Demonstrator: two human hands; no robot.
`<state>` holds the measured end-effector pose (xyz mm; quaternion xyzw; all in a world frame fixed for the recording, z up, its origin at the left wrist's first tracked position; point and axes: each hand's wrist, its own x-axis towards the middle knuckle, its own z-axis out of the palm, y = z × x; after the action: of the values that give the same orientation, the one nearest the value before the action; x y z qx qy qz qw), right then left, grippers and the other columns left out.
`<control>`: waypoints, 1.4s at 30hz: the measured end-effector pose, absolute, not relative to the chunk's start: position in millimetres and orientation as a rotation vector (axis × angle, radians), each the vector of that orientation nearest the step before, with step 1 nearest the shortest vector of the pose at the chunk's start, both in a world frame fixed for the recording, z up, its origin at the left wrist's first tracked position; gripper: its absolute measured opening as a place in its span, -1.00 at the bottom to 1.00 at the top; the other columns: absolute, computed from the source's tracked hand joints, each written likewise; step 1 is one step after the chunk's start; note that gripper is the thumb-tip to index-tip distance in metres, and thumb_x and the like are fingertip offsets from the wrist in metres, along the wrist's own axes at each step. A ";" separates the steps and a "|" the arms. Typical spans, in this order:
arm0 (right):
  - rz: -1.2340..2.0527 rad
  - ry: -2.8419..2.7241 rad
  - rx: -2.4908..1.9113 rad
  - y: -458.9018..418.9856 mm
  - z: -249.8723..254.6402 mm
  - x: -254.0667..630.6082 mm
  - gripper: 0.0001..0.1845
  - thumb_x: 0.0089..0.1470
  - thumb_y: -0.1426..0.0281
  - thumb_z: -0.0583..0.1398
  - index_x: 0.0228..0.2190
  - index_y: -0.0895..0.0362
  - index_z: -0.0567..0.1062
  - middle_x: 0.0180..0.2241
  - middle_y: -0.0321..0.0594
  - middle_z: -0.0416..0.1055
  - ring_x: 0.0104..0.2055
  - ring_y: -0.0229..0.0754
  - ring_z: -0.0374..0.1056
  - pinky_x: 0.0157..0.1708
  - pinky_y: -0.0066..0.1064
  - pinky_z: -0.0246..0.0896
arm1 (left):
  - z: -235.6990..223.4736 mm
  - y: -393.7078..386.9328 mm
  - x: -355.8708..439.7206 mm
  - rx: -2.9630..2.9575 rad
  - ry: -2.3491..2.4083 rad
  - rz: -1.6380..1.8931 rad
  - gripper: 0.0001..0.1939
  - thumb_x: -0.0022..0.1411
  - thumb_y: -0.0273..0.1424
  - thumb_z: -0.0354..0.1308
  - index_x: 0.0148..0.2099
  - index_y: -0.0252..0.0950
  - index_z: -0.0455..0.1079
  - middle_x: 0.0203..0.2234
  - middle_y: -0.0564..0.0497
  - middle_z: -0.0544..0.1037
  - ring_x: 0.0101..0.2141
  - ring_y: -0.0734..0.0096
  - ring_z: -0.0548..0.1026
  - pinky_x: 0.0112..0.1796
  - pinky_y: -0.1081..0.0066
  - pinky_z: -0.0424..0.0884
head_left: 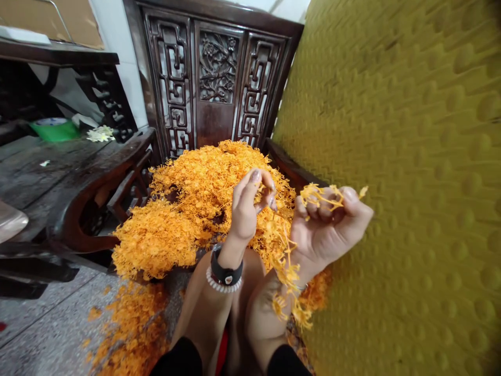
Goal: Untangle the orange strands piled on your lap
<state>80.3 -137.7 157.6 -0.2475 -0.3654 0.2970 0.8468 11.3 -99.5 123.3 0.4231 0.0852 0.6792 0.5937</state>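
My left hand is raised in front of the heap, its thumb and fingers curled into a pinch. A thin orange sprig of plastic flowers trails down from just below those fingertips, in front of my right wrist. To the right, my right hand has its palm turned up and its fingers folded over more orange flower stems. Loose petals stick out between its thumb and fingers. Behind both hands lies a large heap of orange plastic flowers, on a dark wooden chair.
The chair has a carved back and a curved armrest. On the left, a dark wooden table carries a green roll of tape and pale flowers. A yellow textured panel stands close on the right. More orange flowers lie low at left.
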 end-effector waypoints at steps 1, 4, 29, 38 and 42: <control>0.620 -0.778 -0.524 -136.1 156.0 80.7 -0.60 -0.13 0.38 0.14 -0.69 0.12 -0.04 -0.72 -0.47 -0.22 -0.69 -0.42 -0.27 -0.70 -0.56 -0.18 | 123.0 -100.0 11.0 1.005 0.189 1.566 -0.67 0.26 -0.18 -0.08 -0.47 -0.27 0.16 -0.63 0.14 0.17 -0.65 0.62 0.11 -0.57 0.55 0.23; 0.652 -0.809 -0.488 -134.3 151.5 81.8 -0.61 -0.12 0.40 0.16 -0.69 0.12 0.01 -0.71 -0.48 -0.18 -0.68 -0.43 -0.25 -0.70 -0.56 -0.20 | 121.5 -101.4 7.0 1.110 0.181 1.572 -0.50 0.27 -0.01 -0.28 -0.54 -0.26 0.06 -0.67 0.14 0.10 -0.66 0.59 0.07 -0.58 0.51 0.21; 0.917 -0.683 -0.161 -134.2 158.8 103.1 -0.62 0.11 0.32 0.11 -0.68 0.13 0.20 -0.74 -0.48 0.04 -0.67 -0.45 0.09 -0.59 -0.57 0.18 | 134.7 -108.5 -22.0 1.025 0.047 1.583 -0.80 0.27 -0.28 -0.04 -0.12 -0.18 0.33 -0.48 0.11 0.36 -0.73 0.74 0.05 -0.64 0.58 0.28; 0.805 -0.885 -0.344 -140.8 155.0 83.0 -0.67 0.18 0.24 0.01 -0.42 0.08 0.50 -0.34 -0.37 0.53 -0.17 -0.28 0.45 0.06 -0.28 0.23 | 127.8 -111.1 -26.8 1.497 0.489 1.423 -0.64 0.24 -0.14 -0.01 -0.43 -0.29 0.36 -0.67 0.14 0.18 -0.66 0.63 0.16 -0.59 0.50 0.17; 0.805 -0.889 -0.292 -141.0 156.8 84.8 -0.71 0.18 0.26 0.02 -0.37 0.05 0.51 -0.28 -0.38 0.53 -0.12 -0.26 0.44 0.09 -0.26 0.20 | 128.2 -110.8 -30.0 1.660 0.660 1.454 -0.55 0.25 -0.12 -0.05 -0.58 -0.30 0.14 -0.68 0.14 0.17 -0.60 0.59 0.18 -0.52 0.44 0.11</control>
<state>84.8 -141.0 156.8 -0.1370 -0.4167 0.3773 0.8156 -30.0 -110.8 128.2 0.6583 0.2618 0.5766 0.4069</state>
